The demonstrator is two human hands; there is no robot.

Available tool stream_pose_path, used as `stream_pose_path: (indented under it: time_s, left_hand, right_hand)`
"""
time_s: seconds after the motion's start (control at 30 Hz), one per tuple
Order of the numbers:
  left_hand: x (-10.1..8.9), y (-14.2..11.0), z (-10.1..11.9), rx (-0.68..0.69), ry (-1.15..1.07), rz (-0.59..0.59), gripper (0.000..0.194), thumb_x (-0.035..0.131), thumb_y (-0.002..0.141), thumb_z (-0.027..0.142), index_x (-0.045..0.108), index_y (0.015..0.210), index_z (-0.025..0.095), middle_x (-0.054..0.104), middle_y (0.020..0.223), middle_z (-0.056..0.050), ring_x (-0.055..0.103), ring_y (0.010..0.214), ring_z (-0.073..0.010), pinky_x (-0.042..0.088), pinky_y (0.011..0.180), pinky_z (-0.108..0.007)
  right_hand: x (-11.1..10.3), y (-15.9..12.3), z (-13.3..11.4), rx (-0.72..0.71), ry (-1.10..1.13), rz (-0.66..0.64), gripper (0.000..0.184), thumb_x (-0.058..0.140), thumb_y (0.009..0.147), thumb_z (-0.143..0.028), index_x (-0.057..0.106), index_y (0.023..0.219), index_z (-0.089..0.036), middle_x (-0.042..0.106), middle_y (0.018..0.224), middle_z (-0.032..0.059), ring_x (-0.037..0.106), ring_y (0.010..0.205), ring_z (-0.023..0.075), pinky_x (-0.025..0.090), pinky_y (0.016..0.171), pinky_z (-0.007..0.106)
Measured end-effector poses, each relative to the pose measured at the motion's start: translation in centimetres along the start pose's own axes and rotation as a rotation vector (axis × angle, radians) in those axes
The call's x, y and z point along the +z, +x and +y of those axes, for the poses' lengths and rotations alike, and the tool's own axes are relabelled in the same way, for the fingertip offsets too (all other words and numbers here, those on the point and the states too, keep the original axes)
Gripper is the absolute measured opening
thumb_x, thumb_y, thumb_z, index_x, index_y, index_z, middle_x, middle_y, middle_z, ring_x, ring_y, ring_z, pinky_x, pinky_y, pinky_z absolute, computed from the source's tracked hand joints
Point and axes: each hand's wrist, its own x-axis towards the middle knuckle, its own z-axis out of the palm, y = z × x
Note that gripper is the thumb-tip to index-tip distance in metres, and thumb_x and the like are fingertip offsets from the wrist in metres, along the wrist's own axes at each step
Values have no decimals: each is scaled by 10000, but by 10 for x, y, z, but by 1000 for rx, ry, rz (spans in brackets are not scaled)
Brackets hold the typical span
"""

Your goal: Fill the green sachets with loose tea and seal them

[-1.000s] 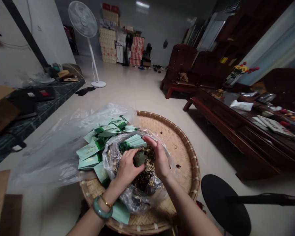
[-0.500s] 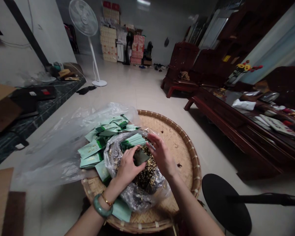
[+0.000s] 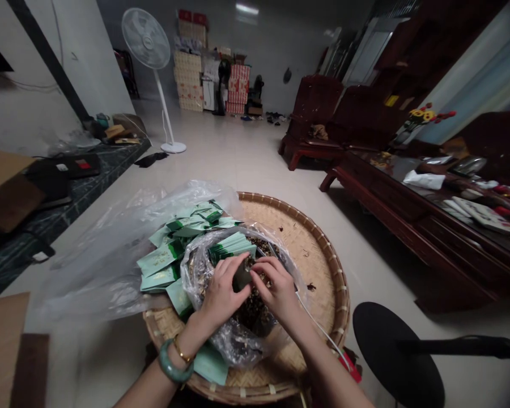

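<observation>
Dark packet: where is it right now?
In the head view, below centre: the dark packet is in the left hand, beside the right hand, over the dried mix in the clear bag.

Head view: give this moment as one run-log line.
left hand: holding greenish packet; right hand: at packet's edge; dried mix: in plastic bag; bag: on bamboo tray

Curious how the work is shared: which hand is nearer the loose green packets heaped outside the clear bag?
Left. The left hand is over the clear bag, just right of the heaped green packets; the right hand is over it too, but farther right.
</observation>
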Motion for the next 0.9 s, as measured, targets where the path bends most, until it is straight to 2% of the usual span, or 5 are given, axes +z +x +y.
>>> stream_pose_path:
  time_s: [0.23, 0.33, 0.57, 0.83, 0.9]
  left_hand:
    - [-17, 6, 6, 221, -14, -25, 571, 536, 838, 117, 400, 1374, 257, 535, 1322, -92, 464, 1244, -244, 390, 1054, -453]
    - [-23, 7, 2, 176, -40, -20, 679, 593, 819, 160, 302, 1428, 237, 475, 1393, -118, 432, 1289, -261, 372, 1074, -469]
    - [-34, 10, -9, 74, -109, -183, 469, 615, 809, 180, 525, 1268, 217, 618, 1238, -93, 567, 1150, -238, 443, 1009, -434]
    - [-41, 11, -6, 110, -142, -184, 247, 618, 837, 210, 641, 1083, 204, 692, 1052, -69, 625, 993, -205, 494, 896, -365]
    - [-43, 13, -7, 99, -136, -194, 300, 646, 820, 227, 631, 1119, 207, 687, 1059, -66, 621, 986, -204, 492, 890, -358]
  right_hand:
    - [1, 5, -2, -125, -80, 29, 155, 478, 902, -134, 619, 940, -186, 601, 1030, 121, 630, 931, 198, 550, 785, 318]
    - [-2, 3, -1, -234, -133, 19, 173, 471, 911, -123, 620, 968, -189, 637, 1036, 123, 644, 936, 193, 557, 780, 307]
    - [-13, 4, 6, -476, -190, -9, 146, 493, 921, -142, 621, 975, -185, 706, 982, 106, 673, 882, 173, 567, 747, 280]
    - [-10, 3, 8, -448, -167, -83, 115, 529, 902, -158, 619, 968, -189, 696, 916, 91, 652, 827, 173, 563, 719, 292]
    - [-9, 3, 8, -450, -159, -78, 133, 510, 909, -148, 616, 980, -189, 690, 917, 94, 644, 832, 173, 562, 722, 296]
